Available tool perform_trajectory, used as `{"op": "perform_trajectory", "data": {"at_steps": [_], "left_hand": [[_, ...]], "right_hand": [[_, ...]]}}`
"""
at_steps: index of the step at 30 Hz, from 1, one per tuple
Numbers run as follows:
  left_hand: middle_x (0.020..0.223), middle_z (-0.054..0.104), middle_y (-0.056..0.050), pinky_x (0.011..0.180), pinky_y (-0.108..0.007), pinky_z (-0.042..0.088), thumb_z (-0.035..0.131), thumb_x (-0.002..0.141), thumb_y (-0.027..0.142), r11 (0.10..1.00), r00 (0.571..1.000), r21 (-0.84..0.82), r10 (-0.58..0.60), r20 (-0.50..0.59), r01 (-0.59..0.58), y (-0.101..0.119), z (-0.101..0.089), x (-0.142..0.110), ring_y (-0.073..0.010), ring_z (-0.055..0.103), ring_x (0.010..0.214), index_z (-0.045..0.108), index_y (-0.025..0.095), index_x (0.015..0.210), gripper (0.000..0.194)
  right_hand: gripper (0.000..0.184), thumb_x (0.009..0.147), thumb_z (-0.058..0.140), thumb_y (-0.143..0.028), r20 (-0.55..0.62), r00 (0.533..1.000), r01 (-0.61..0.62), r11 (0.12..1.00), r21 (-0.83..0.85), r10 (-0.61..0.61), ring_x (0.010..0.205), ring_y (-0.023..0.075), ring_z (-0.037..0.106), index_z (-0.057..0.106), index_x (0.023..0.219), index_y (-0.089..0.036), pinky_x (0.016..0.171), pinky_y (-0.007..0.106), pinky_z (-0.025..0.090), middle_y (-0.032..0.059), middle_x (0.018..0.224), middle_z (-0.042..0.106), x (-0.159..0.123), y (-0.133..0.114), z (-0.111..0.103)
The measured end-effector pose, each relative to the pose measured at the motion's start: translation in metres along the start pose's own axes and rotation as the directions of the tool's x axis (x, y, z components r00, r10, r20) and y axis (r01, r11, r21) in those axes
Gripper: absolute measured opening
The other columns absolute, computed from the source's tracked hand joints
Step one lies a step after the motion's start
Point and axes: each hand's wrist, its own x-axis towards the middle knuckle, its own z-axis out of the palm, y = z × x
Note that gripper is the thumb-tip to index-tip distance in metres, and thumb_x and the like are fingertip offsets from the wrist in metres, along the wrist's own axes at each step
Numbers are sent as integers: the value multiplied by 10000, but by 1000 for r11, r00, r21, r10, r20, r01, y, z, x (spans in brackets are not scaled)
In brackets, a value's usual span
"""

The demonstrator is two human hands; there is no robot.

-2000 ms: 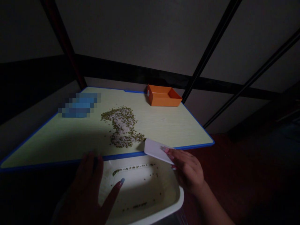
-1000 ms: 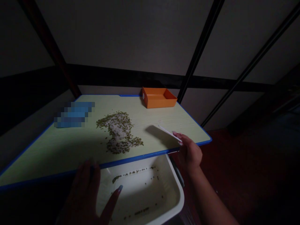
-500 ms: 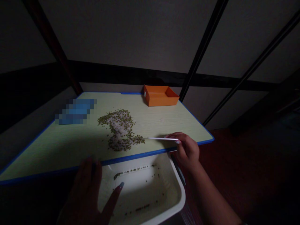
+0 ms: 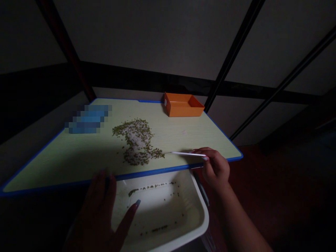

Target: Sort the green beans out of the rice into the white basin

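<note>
My right hand (image 4: 216,168) pinches a thin white stick (image 4: 189,154) with a fine tip, held low over the pale board (image 4: 86,157). Its tip points left at the near right end of a spread heap of small green grains mixed with whitish ones (image 4: 139,136). In deep shadow, my left hand (image 4: 101,213) is at the left side of a white plastic basin (image 4: 203,213), fingers apart by the board's near edge and thumb stretched over the basin. Whether it touches the rim is hidden. Scattered green grains lie inside the basin.
An orange open box (image 4: 185,111) stands at the board's far right corner. On the left lies a blurred-out blue item (image 4: 89,119). A blue edge strip (image 4: 154,172) borders the board; the basin sits below its near side. Dark panelled wall (image 4: 147,38) rises behind.
The view has shifted slightly. My right hand and the stick have drawn a little to the right, while the left hand stays in nearly the same place.
</note>
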Motion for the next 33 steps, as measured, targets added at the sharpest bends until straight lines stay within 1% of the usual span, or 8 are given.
{"op": "perform_trajectory", "data": {"at_steps": [4,6,11,16,20,25,29,33], "left_hand": [[1699,23,-63,1177,-598,321,404,929,489,999,999,9,-32,21,32,3,-3,-1,-310,130,1546,-38,333,1558,785],[1700,16,-59,1165,-604,333,390,932,477,1000,999,9,-29,19,29,3,-3,-2,-312,125,1546,-44,331,1559,776],[1696,79,-56,1127,-611,374,404,900,527,999,997,23,26,-67,-24,0,1,0,-338,216,1522,21,326,1567,795],[1692,101,-77,1104,-626,384,411,893,520,998,994,37,53,-95,-50,0,2,1,-356,237,1512,42,300,1571,802],[1694,73,-69,1083,-617,406,402,899,503,998,995,37,54,-88,-51,-1,2,1,-352,225,1514,19,301,1570,799],[1690,103,-83,1094,-615,391,415,891,517,998,994,44,56,-90,-52,0,1,1,-356,236,1509,38,289,1572,811],[1688,112,-92,1083,-621,406,407,890,517,997,991,53,65,-114,-59,3,0,3,-366,256,1501,37,286,1573,810],[1688,115,-88,1091,-615,397,426,886,516,997,994,47,60,-95,-56,2,0,2,-361,250,1505,46,285,1573,818]], "right_hand": [[188,946,490,-114,-9,1000,-2,1000,-6,2,835,192,730,620,968,-248,722,316,570,40,886,746,-1,1,1],[194,942,495,-105,-2,1000,2,1000,-2,-2,840,188,728,620,980,-249,731,314,569,39,892,747,-1,2,0],[196,945,492,-108,25,1000,-9,1000,-6,9,858,195,727,621,977,-252,736,327,573,44,897,749,-1,2,1],[201,947,493,-106,39,999,-25,999,35,23,861,194,719,627,974,-254,739,333,569,46,893,742,0,2,2],[215,943,495,-91,58,998,-39,998,58,36,871,187,711,630,989,-252,747,326,561,48,918,740,1,3,0],[215,937,501,-81,58,997,-46,996,80,41,868,183,708,629,978,-249,742,316,552,41,916,736,0,4,-1],[223,934,504,-73,53,998,-40,996,84,35,881,178,709,629,983,-251,754,307,549,36,924,739,0,3,-1],[226,932,509,-71,55,998,-40,996,74,36,883,178,710,633,988,-252,756,309,552,37,926,738,1,4,0]]}}
